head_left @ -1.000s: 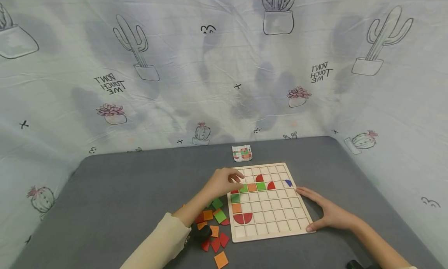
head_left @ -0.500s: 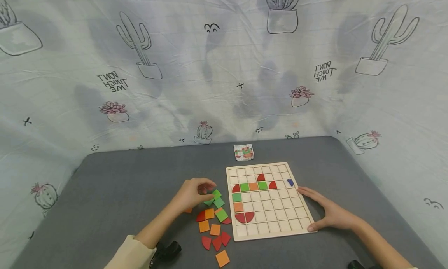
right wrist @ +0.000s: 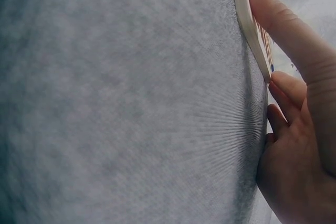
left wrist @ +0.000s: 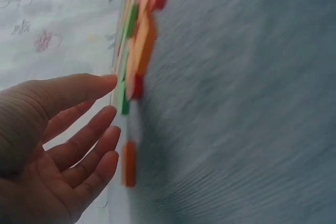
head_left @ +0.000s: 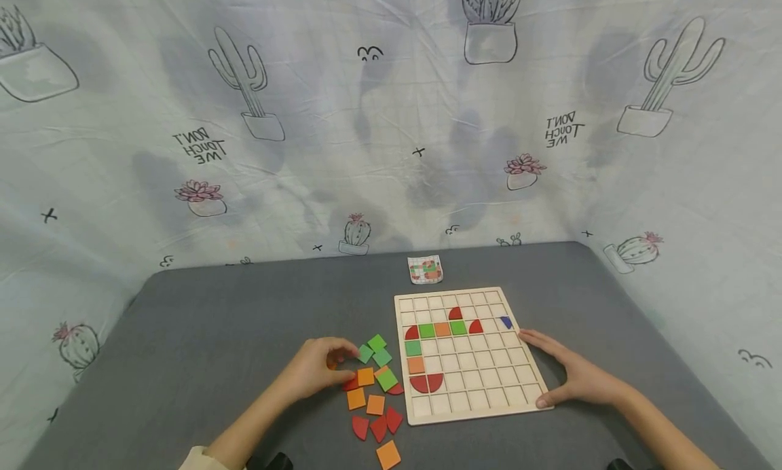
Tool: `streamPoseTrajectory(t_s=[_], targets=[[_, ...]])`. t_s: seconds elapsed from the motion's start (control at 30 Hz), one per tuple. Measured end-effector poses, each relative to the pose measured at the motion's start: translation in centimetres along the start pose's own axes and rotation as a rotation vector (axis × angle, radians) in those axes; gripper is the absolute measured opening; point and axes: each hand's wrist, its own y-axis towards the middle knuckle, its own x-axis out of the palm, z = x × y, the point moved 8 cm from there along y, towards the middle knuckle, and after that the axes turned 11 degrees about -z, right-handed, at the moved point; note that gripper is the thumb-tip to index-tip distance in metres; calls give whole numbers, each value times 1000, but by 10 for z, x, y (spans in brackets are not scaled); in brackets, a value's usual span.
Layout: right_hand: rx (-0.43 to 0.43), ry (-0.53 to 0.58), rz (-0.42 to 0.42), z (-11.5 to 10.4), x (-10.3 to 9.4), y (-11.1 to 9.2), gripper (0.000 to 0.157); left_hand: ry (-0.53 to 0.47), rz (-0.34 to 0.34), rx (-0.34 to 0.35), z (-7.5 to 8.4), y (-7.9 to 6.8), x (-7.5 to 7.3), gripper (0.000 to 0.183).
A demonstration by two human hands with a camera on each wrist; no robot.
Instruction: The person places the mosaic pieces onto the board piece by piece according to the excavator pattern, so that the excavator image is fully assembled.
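My left hand [head_left: 318, 367] hovers at the left side of a pile of loose tiles, thumb and fingers apart. Nothing shows between them in the left wrist view, where an orange tile [left wrist: 128, 163] lies beyond the fingertips. The pile has green squares [head_left: 377, 341], orange squares [head_left: 356, 399] and red quarter-circles [head_left: 360, 427]. On the right, a wooden grid board [head_left: 482, 378] bears red, green and orange tiles along its upper rows and left column, plus a blue piece [head_left: 506, 322]. My right hand [head_left: 574, 375] rests along the board's right edge, thumb at the near corner, fingers extended.
A small printed card [head_left: 425, 269] with a coloured grid pattern lies behind the board. The grey table [head_left: 244, 320] is backed by a white cloth [head_left: 305, 117] with cactus drawings. One orange square [head_left: 388, 454] lies nearest the front.
My left hand has moved from over the board's upper left, back left and nearer to the loose tiles. The right hand stays at the board's edge.
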Motion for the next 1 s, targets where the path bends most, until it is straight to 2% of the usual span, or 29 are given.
streamPoseTrajectory(t_s=[0.3, 0.53, 0.73, 1.0], targets=[[22, 6, -7, 2, 1, 0, 100, 9, -16, 48, 18, -2, 21, 25], [30, -5, 1, 1, -2, 0, 101, 73, 23, 79, 31, 8, 26, 16], [30, -10, -3, 1, -1, 1, 101, 98, -51, 102, 33, 15, 32, 25], [36, -8, -4, 1, 0, 1, 102, 118, -140, 180, 37, 19, 40, 34]])
